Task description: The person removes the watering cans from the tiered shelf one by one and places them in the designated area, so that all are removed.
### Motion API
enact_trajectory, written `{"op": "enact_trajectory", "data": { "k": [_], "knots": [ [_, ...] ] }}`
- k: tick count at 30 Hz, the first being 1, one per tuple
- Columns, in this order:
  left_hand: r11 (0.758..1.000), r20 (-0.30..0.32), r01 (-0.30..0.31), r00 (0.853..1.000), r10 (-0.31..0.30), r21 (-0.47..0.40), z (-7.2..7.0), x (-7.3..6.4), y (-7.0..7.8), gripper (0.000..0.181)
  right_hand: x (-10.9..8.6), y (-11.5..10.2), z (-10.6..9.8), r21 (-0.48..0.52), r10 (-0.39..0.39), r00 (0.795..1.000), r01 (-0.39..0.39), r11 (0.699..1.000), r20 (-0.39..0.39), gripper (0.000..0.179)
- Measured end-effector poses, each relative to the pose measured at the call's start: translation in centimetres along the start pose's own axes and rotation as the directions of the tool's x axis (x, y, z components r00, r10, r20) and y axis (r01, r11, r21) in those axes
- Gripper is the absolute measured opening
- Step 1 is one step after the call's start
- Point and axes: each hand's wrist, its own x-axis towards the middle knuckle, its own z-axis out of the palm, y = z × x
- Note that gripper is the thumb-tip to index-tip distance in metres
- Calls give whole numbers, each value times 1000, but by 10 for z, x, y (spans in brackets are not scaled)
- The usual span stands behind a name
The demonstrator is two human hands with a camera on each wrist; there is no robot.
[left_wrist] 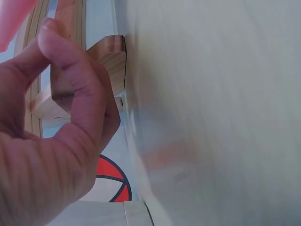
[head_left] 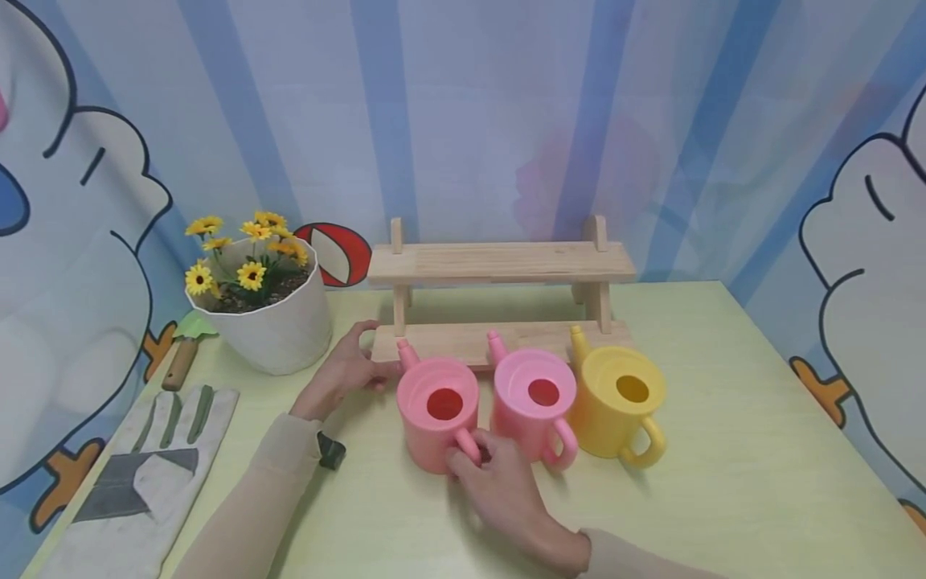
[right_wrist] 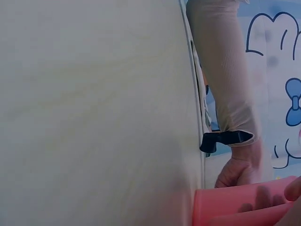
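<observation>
Three toy watering cans stand in a row: a coral-pink watering can (head_left: 437, 426) at the left, a lighter pink watering can (head_left: 531, 402) in the middle and a yellow watering can (head_left: 615, 402) at the right. My right hand (head_left: 502, 486) grips the coral-pink can's handle; in the right wrist view that can (right_wrist: 225, 200) shows at the bottom edge. Behind the cans is a two-tier wooden plant stand (head_left: 499, 261). At the left end of its lower board, my left hand (head_left: 350, 366) holds the board between thumb and fingers, seen close in the left wrist view.
To the left stands a white pot (head_left: 278, 342) of yellow flowers (head_left: 251, 275). A small trowel (head_left: 181, 362) lies beside it, and a work glove (head_left: 145, 482) lies nearer the table's left edge. A striped, cartoon-printed backdrop (head_left: 477, 121) rises behind the pale table (head_left: 760, 450).
</observation>
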Motion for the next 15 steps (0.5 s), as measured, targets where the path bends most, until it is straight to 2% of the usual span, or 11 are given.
{"op": "enact_trajectory", "data": {
  "k": [3,6,11,15],
  "knots": [
    [1000,-11,6,1000,-6,8,0,-1,1,100,-6,-3,-5,-62,3,999,-6,998,-37,12],
    [999,-30,16,999,-15,40,1,-3,2,100,-14,-7,-10,-131,-17,997,8,991,-70,18],
    [985,-82,22,997,-8,169,0,-10,1,103,-28,-13,-20,-221,-82,990,56,974,-115,22],
    [961,-132,-11,990,49,275,-5,-20,-1,108,-39,-16,-31,-209,-145,977,111,972,-156,22]
  ]
}}
